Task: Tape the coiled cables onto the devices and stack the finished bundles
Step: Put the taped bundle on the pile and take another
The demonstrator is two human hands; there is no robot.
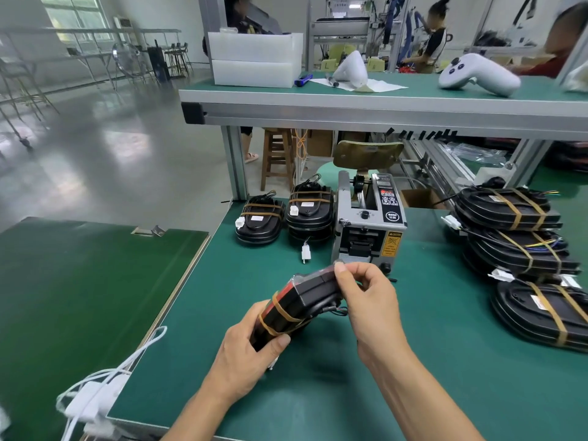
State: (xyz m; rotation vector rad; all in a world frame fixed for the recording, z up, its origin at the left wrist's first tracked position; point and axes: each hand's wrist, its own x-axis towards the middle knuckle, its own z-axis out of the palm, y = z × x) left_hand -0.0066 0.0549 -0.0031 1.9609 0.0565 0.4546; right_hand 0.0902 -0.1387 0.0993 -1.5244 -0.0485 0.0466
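A black device [305, 300] is held tilted above the green table [413, 361], gripped at its near end by the left hand [245, 354], whose fingers and thumb are curled round the body. One band of brown tape [280, 313] is already wrapped across it just beyond the left thumb. At the far end, the right hand [366, 300] is pinched at the device's upper corner, thumb and forefinger together; what looks like a clear or thin strip is caught there, though this cannot be told for certain. Thin coloured wires [337, 310] are seen below the right palm.

The step in hand is judged to be the second taping, at the end away from the left hand. A strip would next need to be drawn round the body and pressed down over the cable, with the device kept steady by the left hand.

Just beyond the right hand stands the tape dispenser [369, 224]. Beyond the left hand, two taped bundles [286, 214] are set side by side. Well to the right of the right hand, a larger stack of taped bundles [521, 237] is piled, where the finished piece would probably be placed.
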